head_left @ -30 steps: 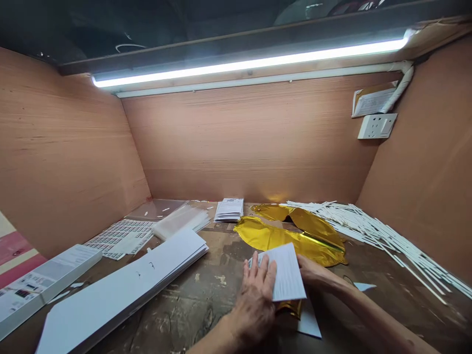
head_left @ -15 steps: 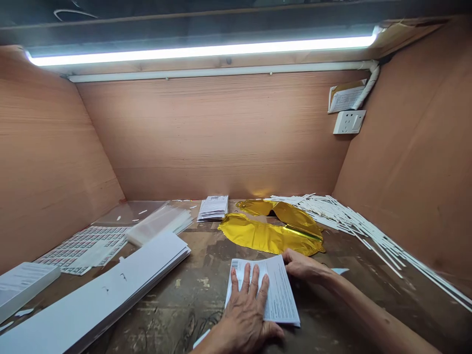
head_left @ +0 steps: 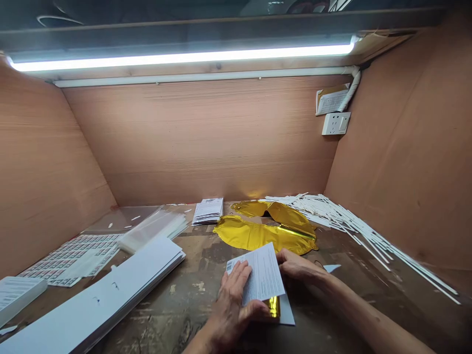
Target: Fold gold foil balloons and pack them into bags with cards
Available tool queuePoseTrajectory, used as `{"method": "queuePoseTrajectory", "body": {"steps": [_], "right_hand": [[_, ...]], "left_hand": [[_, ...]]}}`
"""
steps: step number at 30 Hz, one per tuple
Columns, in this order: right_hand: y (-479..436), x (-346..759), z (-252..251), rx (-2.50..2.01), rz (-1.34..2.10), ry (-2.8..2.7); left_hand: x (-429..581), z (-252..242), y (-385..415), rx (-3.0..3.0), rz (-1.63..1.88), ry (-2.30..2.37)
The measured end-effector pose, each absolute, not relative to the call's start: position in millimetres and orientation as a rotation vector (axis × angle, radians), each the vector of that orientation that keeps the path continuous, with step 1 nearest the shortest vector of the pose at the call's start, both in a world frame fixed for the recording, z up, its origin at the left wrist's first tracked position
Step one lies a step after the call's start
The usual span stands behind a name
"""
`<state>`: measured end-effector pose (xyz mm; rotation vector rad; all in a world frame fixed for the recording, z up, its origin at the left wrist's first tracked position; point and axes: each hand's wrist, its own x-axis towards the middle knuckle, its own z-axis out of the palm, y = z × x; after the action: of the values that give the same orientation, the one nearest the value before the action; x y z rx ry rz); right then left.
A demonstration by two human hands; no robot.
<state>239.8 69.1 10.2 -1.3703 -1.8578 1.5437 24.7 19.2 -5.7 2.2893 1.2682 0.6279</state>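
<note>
A white printed card (head_left: 263,273) with a barcode lies folded in front of me, its upper panel lifted and askew over the lower white panel. Between the panels shows a shiny folded piece of gold foil (head_left: 273,307). My left hand (head_left: 234,302) is on the card's left side, fingers over the upper panel and thumb against the foil. At the right edge, my right hand (head_left: 293,265) has its fingers curled in at the card; its fingertips are partly hidden. Just behind lies flat gold foil (head_left: 258,236), shaped like deflated balloons.
White sticks (head_left: 346,223) lie piled along the right. To the left are a long stack of white card (head_left: 110,290), clear plastic bags (head_left: 155,228), sticker sheets (head_left: 73,258) and a white box (head_left: 22,292). Printed cards (head_left: 208,211) are stacked at the back wall.
The upper panel has lifted and turned, showing gold foil underneath. My left hand has gone from flat on the card to its left side. The view has shifted slightly.
</note>
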Motion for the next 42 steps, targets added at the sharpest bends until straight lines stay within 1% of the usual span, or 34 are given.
{"method": "queuePoseTrajectory", "body": {"steps": [4, 9, 12, 14, 17, 20, 21, 26, 30, 33, 35, 38, 40, 42], "right_hand": [[69.6, 238.3, 9.2, -1.432, 1.551, -1.823], [75.8, 238.9, -5.6, -1.490, 1.555, -1.766], [77.5, 239.5, -10.7, -1.494, 1.553, -1.751], [77.0, 239.4, -11.0, -1.493, 1.541, -1.744], [75.6, 238.7, -10.1, -1.484, 1.523, -1.752], [74.5, 237.8, -10.5, -1.465, 1.508, -1.771], [74.3, 237.6, -10.8, -1.462, 1.501, -1.771], [74.1, 237.9, -11.7, -1.460, 1.494, -1.764], [76.1, 238.8, -15.5, -1.477, 1.481, -1.750], [77.4, 239.6, -22.2, -1.498, 1.470, -1.739], [78.2, 240.4, -27.8, -1.504, 1.468, -1.751], [80.1, 241.7, -36.3, -1.516, 1.472, -1.767], [81.7, 242.2, -40.0, -1.513, 1.480, -1.773], [82.8, 242.2, -41.2, -1.498, 1.502, -1.780]], "left_hand": [[20.1, 2.5, 20.2, 2.177, 0.781, 1.243], [15.6, 21.5, 18.4, 2.155, 0.962, 1.169], [10.7, 35.9, 14.3, 2.328, 1.069, 1.138], [9.6, 46.7, 11.1, 2.524, 1.066, 1.111], [15.5, 60.0, 8.2, 2.862, 0.953, 1.026], [27.5, 62.4, 9.6, 3.110, 0.846, 0.948], [30.9, 60.4, 10.6, 3.157, 0.863, 0.940], [28.9, 51.0, 12.1, 3.331, 1.174, 1.014], [8.4, 56.0, 6.2, 3.468, 1.197, 1.261], [-10.4, 57.5, 3.2, 3.429, 1.248, 1.646], [-22.9, 54.5, 2.4, 3.321, 1.234, 1.936], [-39.3, 44.7, 1.7, 3.057, 1.097, 2.322], [-47.1, 36.7, 1.7, 2.905, 1.000, 2.464], [-51.8, 29.6, 2.4, 2.810, 0.973, 2.510]]}}
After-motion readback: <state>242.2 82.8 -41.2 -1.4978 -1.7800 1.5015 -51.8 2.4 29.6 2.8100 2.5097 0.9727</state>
